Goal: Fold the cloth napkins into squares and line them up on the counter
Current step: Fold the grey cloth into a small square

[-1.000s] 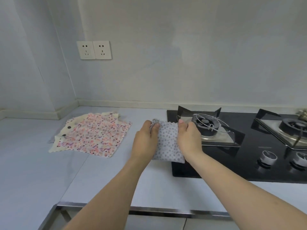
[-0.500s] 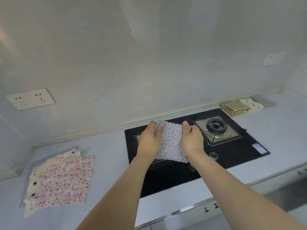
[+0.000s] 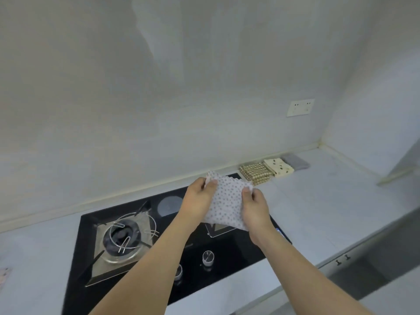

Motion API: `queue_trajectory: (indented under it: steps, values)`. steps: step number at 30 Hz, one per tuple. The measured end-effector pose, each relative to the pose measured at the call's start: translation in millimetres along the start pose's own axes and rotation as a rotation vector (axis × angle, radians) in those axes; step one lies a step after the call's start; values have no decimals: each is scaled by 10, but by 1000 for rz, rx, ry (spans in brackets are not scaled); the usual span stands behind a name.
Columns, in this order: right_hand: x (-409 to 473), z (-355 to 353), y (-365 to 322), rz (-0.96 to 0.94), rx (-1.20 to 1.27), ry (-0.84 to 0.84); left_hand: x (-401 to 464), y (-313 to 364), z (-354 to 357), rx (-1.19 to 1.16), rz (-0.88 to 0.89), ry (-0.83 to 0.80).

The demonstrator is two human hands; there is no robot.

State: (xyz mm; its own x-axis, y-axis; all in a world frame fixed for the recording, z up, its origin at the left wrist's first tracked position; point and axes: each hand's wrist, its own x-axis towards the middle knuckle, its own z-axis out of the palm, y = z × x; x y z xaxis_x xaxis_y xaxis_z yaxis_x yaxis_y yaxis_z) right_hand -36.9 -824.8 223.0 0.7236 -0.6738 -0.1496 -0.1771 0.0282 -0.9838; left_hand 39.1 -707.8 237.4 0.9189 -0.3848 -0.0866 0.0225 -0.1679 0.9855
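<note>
Holding the dotted napkin folded, up off the bench, over the right part of the hob. Left hand pinching the upper-left corner, right hand pinching the upper-right edge; both grips clenched on cloth, thumbs on the near face, napkin hanging slack between them and tilting down toward the right wrist. Sitting ahead and to the right: a row of folded napkins against the wall — checked, cream, grey — running up-right along the bench edge, touching or nearly so. Judging the next slot to be at the row's near-left end, just beside the checked one, so up and to the right of the grips. Right hand being nearer that spot; left needing to reach across the hob. Napkin's top edge lying roughly parallel to the wall line, so likely needing little turning, only carrying over and laying flat. Risking the fold opening on release, being slack cloth.
</note>
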Motion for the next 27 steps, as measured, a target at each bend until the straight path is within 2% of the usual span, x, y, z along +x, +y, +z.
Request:
queue_trajectory:
  steps: [4, 8, 12, 15, 22, 27]
  values:
    - [523, -430, 50, -25, -37, 88, 405, -4, 500, -112, -115, -106]
    - [1094, -983, 42, -24, -44, 184, 854, 36, 1151, -56, -153, -158]
    - [1794, -1567, -6, 23, 20, 208, 1318, 188, 1931, 30, -85, -152]
    - [2272, -1938, -50, 52, 52, 196, 1663, 308, 2411, -13, -69, -120]
    - [3034, -2502, -33, 164, 189, 136, 2432, 429, 3207, 90, -69, -99]
    - [3731, -2900, 84, 271, 225, 136, 3215, 496, 3874, 320, 32, -148]
